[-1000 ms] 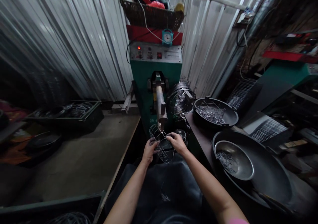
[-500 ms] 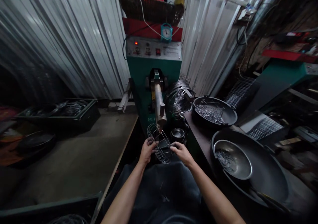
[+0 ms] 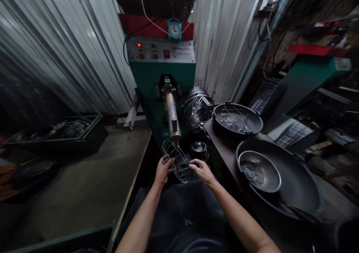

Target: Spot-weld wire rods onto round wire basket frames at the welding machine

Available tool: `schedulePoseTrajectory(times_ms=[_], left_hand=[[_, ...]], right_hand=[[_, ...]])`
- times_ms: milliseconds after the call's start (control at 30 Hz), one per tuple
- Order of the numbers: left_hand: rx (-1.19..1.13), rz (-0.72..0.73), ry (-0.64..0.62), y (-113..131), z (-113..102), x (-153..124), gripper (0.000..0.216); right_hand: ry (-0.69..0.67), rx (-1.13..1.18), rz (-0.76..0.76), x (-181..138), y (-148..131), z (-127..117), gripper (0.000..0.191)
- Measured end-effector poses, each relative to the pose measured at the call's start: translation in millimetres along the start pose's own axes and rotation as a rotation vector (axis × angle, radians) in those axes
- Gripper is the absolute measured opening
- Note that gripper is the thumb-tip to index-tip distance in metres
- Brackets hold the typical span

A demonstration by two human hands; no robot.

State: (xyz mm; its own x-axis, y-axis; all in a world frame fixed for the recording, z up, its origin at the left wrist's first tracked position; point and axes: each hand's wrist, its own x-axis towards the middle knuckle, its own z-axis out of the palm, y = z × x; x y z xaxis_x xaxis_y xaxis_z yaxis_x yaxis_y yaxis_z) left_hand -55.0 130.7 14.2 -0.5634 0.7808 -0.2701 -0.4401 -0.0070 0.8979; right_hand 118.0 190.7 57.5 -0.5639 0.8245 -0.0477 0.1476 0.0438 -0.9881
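Observation:
A small round wire basket hangs tilted just under the metal arm of a green machine. My left hand grips the basket's left side with curled fingers. On the right side, my right hand pinches its rim. The arm's lower tip touches the top of the wire frame. A dark apron covers my lap below.
At right a dark bench carries a large black pan holding a steel bowl of short wire pieces, and a second pan with wires. Wire coils hang beside the machine. A crate of wire sits at left on the floor.
The view has shifted so the machine sits further left and lower. Both hands keep their hold on the wire basket under the arm, with the right hand a little lower on the rim.

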Motion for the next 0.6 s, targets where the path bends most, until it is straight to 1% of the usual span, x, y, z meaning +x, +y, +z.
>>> schedulePoseTrajectory(times_ms=[167, 367, 467, 600], left_hand=[[0.001, -0.043, -0.009, 1, 4, -2, 0.049], [-0.061, -0.135, 0.001, 3, 8, 4, 0.041], [-0.061, -0.165, 0.033, 5, 6, 8, 0.039], [-0.060, -0.151, 0.055, 7, 3, 9, 0.038]], right_hand=[[-0.004, -0.034, -0.057, -1, -10, 1, 0.016], [-0.010, -0.032, -0.080, 17, -25, 9, 0.019], [-0.011, -0.032, -0.063, 23, -23, 11, 0.020], [-0.026, -0.032, -0.009, 14, -13, 6, 0.020]])
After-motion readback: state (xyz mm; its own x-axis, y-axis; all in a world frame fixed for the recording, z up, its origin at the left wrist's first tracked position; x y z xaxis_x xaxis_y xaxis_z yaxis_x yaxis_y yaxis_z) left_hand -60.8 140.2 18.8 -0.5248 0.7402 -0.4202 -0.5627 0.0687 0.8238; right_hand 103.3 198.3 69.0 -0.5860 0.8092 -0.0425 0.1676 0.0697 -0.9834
